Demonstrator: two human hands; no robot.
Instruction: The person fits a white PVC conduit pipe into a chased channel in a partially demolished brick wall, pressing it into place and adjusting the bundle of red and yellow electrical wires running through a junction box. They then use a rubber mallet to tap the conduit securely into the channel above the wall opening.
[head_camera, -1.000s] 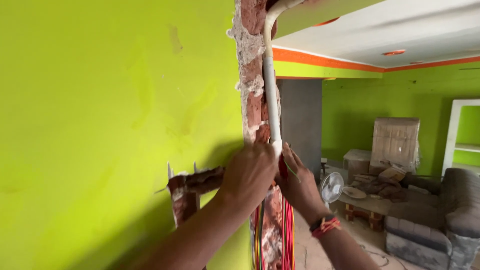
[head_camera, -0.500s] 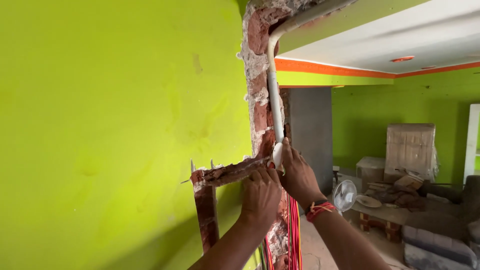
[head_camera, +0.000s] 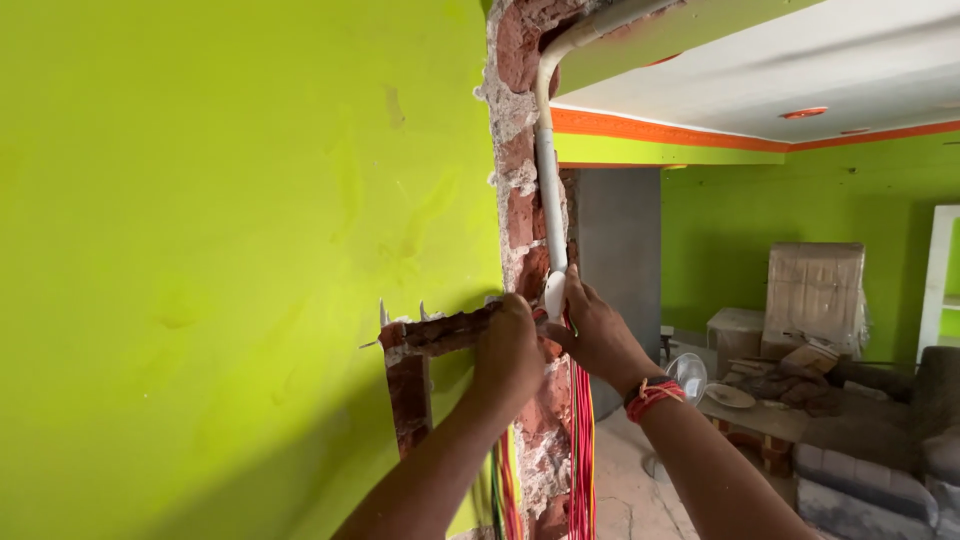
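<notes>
Left hand (head_camera: 510, 350): pressed on the cut brick edge of the green wall (head_camera: 240, 250), fingers curled, holding what I cannot tell.
Right hand (head_camera: 598, 335): fingers wrapped round the bottom end of the pipe (head_camera: 547, 180).
Pipe: runs up the wall edge.
Wires (head_camera: 580, 450): red, hanging just below.

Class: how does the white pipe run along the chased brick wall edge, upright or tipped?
Upright: the white pipe runs straight down the exposed brick to the hands.
</notes>
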